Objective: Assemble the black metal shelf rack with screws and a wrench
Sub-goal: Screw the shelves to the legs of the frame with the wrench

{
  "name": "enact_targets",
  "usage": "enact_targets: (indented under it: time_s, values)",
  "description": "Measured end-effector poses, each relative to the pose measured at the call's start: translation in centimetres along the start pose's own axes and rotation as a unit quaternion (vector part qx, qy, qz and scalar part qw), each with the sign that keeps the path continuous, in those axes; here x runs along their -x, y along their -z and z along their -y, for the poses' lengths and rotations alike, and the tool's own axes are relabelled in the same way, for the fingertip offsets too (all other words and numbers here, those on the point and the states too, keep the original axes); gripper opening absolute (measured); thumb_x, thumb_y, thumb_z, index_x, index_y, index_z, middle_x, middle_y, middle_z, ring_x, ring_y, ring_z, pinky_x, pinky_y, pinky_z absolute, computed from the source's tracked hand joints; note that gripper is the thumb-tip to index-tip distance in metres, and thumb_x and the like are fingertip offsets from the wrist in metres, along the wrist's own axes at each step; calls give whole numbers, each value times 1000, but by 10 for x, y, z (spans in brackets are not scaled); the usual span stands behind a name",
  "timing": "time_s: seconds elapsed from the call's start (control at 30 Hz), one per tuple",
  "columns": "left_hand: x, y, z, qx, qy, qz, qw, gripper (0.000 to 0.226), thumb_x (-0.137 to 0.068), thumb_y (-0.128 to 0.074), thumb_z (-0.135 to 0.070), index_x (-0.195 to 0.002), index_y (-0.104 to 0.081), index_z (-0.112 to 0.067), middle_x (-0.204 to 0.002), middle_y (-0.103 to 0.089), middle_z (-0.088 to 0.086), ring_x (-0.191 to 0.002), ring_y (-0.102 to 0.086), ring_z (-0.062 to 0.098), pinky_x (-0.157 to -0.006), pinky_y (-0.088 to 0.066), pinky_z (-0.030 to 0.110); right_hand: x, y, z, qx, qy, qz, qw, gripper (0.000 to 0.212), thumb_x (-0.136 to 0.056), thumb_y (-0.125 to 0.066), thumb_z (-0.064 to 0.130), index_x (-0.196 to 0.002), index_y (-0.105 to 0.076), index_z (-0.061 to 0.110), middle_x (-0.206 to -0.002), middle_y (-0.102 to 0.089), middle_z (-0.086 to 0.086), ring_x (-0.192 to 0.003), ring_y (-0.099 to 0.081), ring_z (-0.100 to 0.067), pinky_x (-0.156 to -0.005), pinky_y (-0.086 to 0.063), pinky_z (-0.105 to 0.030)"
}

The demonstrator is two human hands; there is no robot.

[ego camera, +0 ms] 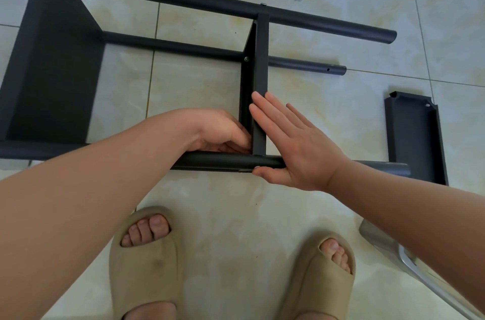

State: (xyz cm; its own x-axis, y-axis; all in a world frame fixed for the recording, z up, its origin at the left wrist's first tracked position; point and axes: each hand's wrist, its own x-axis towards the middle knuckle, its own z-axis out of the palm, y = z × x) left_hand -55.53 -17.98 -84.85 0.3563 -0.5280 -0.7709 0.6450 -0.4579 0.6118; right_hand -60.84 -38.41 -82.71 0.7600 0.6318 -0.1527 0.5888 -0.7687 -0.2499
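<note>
Nearest, beige slippers [147,262] are standing on the tiled floor [223,214], just short of the near pole [223,161] of the black rack, which is lying on its side there. The right hand [294,146] is pressing flat, fingers straight, against the middle shelf [259,70], with its thumb bracing the pole and nothing in its grasp. The left hand [217,131] is curling into the shelf-pole corner, and I cannot tell whether it is pinching a screw. If the flat hand slips, the holes risk drifting out of line and a small screw could fall. Farther right, a loose shelf panel [414,136] is waiting, and beyond it the far pole [210,2] is carrying the end shelf [52,70].
</note>
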Motion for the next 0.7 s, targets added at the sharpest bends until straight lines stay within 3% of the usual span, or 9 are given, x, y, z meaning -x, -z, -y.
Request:
enact_targets:
  time_s: [0.17, 0.37, 0.7]
  values:
    - [1, 1, 0, 39, 50, 56, 996, 23, -91, -57, -4, -83, -77, -11, -92, -75, 12, -83, -72, 21, -82, -56, 32, 0, -1, 0, -2, 1, -9, 1000, 96, -91, -43, 69, -160, -18, 6, -169, -9, -6, -157, -4, -24, -123, -22, -52]
    - [1, 1, -1, 51, 76, 50, 995, 21, -93, -56, -11, -102, -75, -7, -106, -74, 14, -98, -69, 25, -101, -50, 39, 0, 0, -1, 6, -2, -1, 1000, 96, -91, -41, 70, -161, -16, 8, -170, -6, -4, -157, -1, -21, -125, -19, -50]
    - [-2, 1, -1, 50, 78, 46, 995, 19, -91, -60, -11, -96, -77, -6, -103, -74, 14, -93, -70, 24, -96, -52, 38, 0, 1, 1, 14, -6, 0, 1000, 97, -91, -40, 71, -161, -15, 10, -170, -5, -3, -157, -1, -21, -124, -21, -50]
